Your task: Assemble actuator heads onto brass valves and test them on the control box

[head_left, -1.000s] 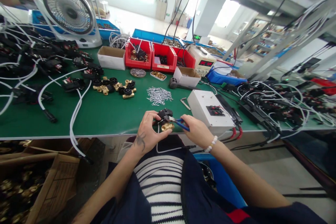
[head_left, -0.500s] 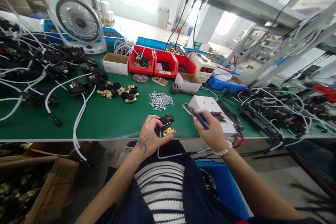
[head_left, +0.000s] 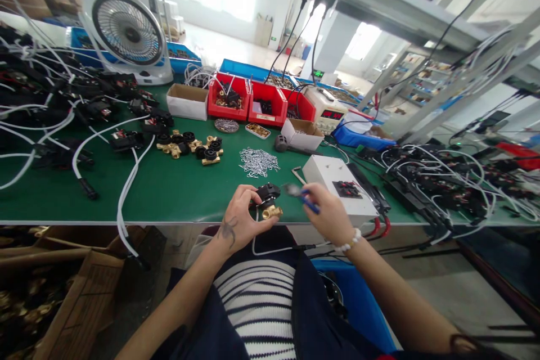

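Note:
My left hand (head_left: 241,218) grips a valve (head_left: 268,193) with a black housing on top and a brass body below, just over the front edge of the green table. A white cable hangs from it towards my lap. In my right hand (head_left: 329,215) are blue-handled pliers (head_left: 309,202), closed in my fingers. Their blurred metal jaws point left at the black housing, with a small gap between. Beyond the valve lies a heap of silver clips (head_left: 259,162). Several brass valve bodies with black caps (head_left: 206,149) lie farther left.
A white box with switches (head_left: 337,180) stands right of my right hand, a bent metal rod (head_left: 298,174) beside it. Red bins (head_left: 266,107), a power supply (head_left: 327,107) and a fan (head_left: 129,28) line the back. Cabled black units (head_left: 126,140) crowd the left.
My right hand has moved left with the pliers, bringing their jaws near the valve and off the white box. My left hand and the valve have stayed almost in place.

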Motion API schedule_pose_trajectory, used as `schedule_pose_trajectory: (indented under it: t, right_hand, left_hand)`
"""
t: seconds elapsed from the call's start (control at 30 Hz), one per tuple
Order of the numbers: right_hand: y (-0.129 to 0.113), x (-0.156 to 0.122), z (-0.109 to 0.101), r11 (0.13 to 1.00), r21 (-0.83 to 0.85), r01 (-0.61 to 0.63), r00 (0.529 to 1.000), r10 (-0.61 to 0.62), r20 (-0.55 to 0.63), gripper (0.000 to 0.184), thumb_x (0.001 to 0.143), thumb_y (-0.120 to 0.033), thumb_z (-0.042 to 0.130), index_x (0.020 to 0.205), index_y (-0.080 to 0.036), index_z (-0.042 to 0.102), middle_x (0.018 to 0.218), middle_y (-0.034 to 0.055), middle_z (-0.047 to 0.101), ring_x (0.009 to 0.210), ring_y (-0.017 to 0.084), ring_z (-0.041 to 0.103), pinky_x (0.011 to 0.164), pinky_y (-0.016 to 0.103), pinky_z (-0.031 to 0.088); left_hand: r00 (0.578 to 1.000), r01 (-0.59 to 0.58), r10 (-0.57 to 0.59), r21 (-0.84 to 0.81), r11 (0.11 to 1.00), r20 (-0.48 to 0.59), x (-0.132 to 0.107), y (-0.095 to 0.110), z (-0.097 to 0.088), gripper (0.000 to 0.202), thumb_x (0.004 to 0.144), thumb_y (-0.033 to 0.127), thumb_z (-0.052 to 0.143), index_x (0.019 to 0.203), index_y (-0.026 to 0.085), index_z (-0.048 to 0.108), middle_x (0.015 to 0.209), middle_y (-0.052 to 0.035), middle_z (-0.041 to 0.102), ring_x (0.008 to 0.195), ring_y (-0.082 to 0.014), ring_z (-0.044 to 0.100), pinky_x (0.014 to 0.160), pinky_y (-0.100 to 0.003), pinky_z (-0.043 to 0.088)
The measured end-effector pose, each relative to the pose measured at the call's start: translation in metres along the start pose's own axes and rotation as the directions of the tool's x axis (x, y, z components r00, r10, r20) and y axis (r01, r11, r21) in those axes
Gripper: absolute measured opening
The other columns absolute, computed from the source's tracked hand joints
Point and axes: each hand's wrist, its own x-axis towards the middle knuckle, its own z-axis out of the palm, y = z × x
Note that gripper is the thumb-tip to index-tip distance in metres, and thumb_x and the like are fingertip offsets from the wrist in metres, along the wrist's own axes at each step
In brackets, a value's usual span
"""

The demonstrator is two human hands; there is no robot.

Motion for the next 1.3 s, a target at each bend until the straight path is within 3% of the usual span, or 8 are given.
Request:
schedule_pose_trajectory:
  t: [0.1,0.23,0.3,0.47,0.63,0.77,1.03,1.3]
  right_hand:
    - [0.001,0.002,0.0,0.991,-0.078,0.113,0.965,-0.091,0.246,0.022,0.077,-0.007,0.054,0.094,-0.021,0.061,0.081,0.0045,0.064,0.069,0.019,0.061,0.063,0.028,0.043]
    - [0.007,0.003,-0.003,0.997,0.06,0.051,0.979,-0.038,-0.199,0.017,0.09,-0.018,0.045,0.103,-0.019,0.056,0.084,0.0056,0.062,0.072,0.02,0.06,0.068,0.03,0.046]
    - [0.009,0.0,0.001,0.998,0.053,0.043,0.966,-0.028,-0.258,0.017,0.09,-0.018,0.043,0.102,-0.019,0.055,0.08,0.005,0.06,0.068,0.019,0.057,0.065,0.03,0.045]
    - [0.004,-0.001,0.007,0.976,0.044,0.212,0.975,-0.214,0.062,0.017,0.077,-0.008,0.053,0.086,-0.021,0.06,0.073,0.0022,0.062,0.062,0.016,0.057,0.06,0.026,0.042]
    - [0.001,0.003,-0.001,0.998,0.049,0.024,0.991,-0.017,-0.131,0.019,0.087,-0.013,0.048,0.101,-0.019,0.058,0.081,0.0042,0.063,0.068,0.018,0.059,0.065,0.027,0.045]
    - [-0.002,0.002,0.001,0.989,-0.115,0.09,0.972,-0.062,0.226,0.022,0.079,-0.005,0.052,0.093,-0.019,0.061,0.081,0.0052,0.064,0.068,0.018,0.059,0.063,0.027,0.042]
    - [-0.02,0.018,0.005,0.882,0.459,-0.103,0.977,0.003,0.214,0.054,0.09,-0.037,0.058,0.139,-0.016,0.049,0.103,0.0079,0.069,0.083,0.019,0.064,0.072,0.032,0.052]
    - [-0.026,0.032,0.024,0.793,0.586,-0.168,0.958,-0.01,0.288,0.041,0.075,-0.048,0.069,0.106,-0.021,0.067,0.098,0.0063,0.077,0.09,0.028,0.072,0.083,0.044,0.058]
  left_hand:
    - [1.0,-0.002,0.002,0.002,1.0,-0.017,-0.001,0.0,0.0,0.039,0.064,0.031,0.083,0.084,0.021,0.05,0.106,-0.0079,0.056,0.103,-0.0256,0.061,0.088,-0.045,0.056]
    - [1.0,-0.01,0.01,-0.004,1.0,-0.02,-0.002,0.0,0.001,0.042,0.064,0.03,0.083,0.088,0.022,0.049,0.106,-0.0071,0.057,0.102,-0.0242,0.061,0.08,-0.038,0.057]
    - [1.0,-0.013,0.013,-0.005,1.0,-0.022,-0.002,0.001,0.001,0.043,0.064,0.03,0.083,0.089,0.022,0.049,0.106,-0.0073,0.057,0.102,-0.0241,0.061,0.078,-0.037,0.057]
    - [0.999,-0.033,0.033,0.007,0.999,-0.022,-0.002,0.001,0.003,0.044,0.062,0.026,0.083,0.088,0.022,0.049,0.104,-0.0063,0.057,0.101,-0.0248,0.061,0.083,-0.04,0.056]
    - [0.999,-0.026,0.026,-0.002,1.0,-0.019,-0.002,0.0,0.001,0.044,0.064,0.03,0.083,0.089,0.022,0.048,0.106,-0.0061,0.057,0.101,-0.0236,0.061,0.079,-0.036,0.057]
    - [1.0,-0.018,0.018,0.001,1.0,-0.023,-0.002,0.0,0.0,0.043,0.065,0.031,0.083,0.089,0.022,0.049,0.105,-0.0059,0.056,0.102,-0.0238,0.06,0.081,-0.037,0.057]
    - [1.0,0.012,-0.013,-0.032,0.999,-0.01,-0.002,0.0,0.003,0.042,0.063,0.029,0.083,0.09,0.022,0.052,0.107,-0.0063,0.056,0.104,-0.0256,0.059,0.09,-0.045,0.054]
    - [0.997,-0.046,0.05,0.076,0.996,-0.054,-0.003,0.006,0.005,0.048,0.056,0.031,0.09,0.085,0.022,0.053,0.105,-0.0074,0.058,0.097,-0.0242,0.064,0.084,-0.041,0.058]
